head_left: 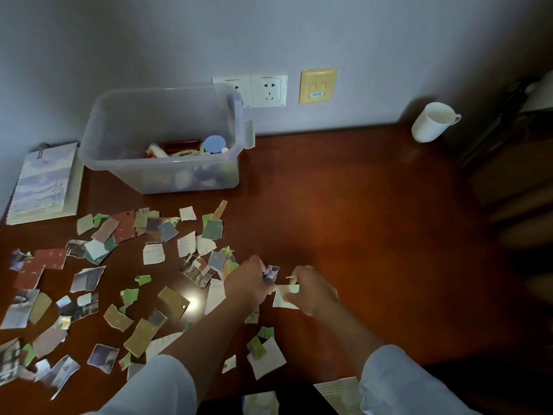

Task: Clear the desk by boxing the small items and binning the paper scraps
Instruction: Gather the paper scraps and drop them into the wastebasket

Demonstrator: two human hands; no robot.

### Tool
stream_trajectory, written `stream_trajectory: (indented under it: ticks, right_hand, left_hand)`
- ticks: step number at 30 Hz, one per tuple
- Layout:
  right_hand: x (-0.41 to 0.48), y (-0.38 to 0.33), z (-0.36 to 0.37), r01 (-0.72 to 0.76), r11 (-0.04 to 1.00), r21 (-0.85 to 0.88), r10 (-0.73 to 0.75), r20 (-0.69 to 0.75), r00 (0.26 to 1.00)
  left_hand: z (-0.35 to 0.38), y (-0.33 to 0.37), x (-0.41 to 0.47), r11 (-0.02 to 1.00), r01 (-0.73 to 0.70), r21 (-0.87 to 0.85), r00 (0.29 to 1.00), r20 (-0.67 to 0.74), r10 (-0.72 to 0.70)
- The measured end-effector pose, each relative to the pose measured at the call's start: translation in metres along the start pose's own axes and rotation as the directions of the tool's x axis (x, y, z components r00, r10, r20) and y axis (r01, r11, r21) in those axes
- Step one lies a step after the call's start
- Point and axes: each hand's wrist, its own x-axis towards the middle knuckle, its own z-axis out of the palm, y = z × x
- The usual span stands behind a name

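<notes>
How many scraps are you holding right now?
2: a photo scrap pinched in the left hand, a pale scrap in the right hand. More may hide under the fingers.

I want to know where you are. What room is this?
Probably a bedroom or study: a wooden desk against a wall with sockets, a notebook and a mug.

Torn paper scraps (98, 265) lie scattered flat across the dark wooden desk's (359, 220) left half; the clear plastic box (163, 139) stands upright behind them, small items (191, 149) inside.
</notes>
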Motion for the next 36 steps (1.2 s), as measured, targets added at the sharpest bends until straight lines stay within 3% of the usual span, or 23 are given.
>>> stream_trajectory:
  ticks: [6, 9, 13, 17, 24, 30, 36]
  right_hand:
    - [-0.005, 0.000, -0.001, 0.028, 0.999, 0.019, -0.027, -0.019, 0.999]
    - [-0.007, 0.001, -0.001, -0.044, 0.973, 0.225, 0.044, 0.003, 0.999]
    - [-0.011, -0.004, -0.009, -0.177, 0.748, 0.640, 0.162, 0.082, 0.983]
    - [-0.019, -0.010, -0.014, -0.267, 0.456, 0.849, 0.078, 0.260, 0.962]
    - [-0.031, -0.032, -0.005, -0.256, 0.553, 0.793, -0.035, 0.329, 0.944]
    - [-0.037, -0.046, 0.002, -0.283, 0.538, 0.794, -0.052, 0.366, 0.929]
    - [-0.036, -0.058, 0.008, -0.270, 0.579, 0.769, -0.049, 0.364, 0.930]
  left_hand:
    - [0.004, -0.001, -0.001, 0.998, -0.060, 0.026, 0.998, 0.027, 0.059]
    - [0.005, -0.001, -0.001, 0.986, -0.001, -0.167, 0.997, 0.078, 0.014]
    - [-0.001, -0.001, -0.008, 0.801, 0.151, -0.579, 0.988, 0.113, -0.104]
    - [-0.011, -0.006, -0.017, 0.662, 0.251, -0.706, 0.967, 0.150, -0.206]
    - [-0.017, -0.026, -0.043, 0.551, 0.271, -0.789, 0.953, 0.140, -0.269]
    - [-0.020, -0.042, -0.059, 0.496, 0.254, -0.830, 0.953, 0.129, -0.273]
    - [-0.011, -0.056, -0.059, 0.558, 0.273, -0.784, 0.929, 0.065, -0.363]
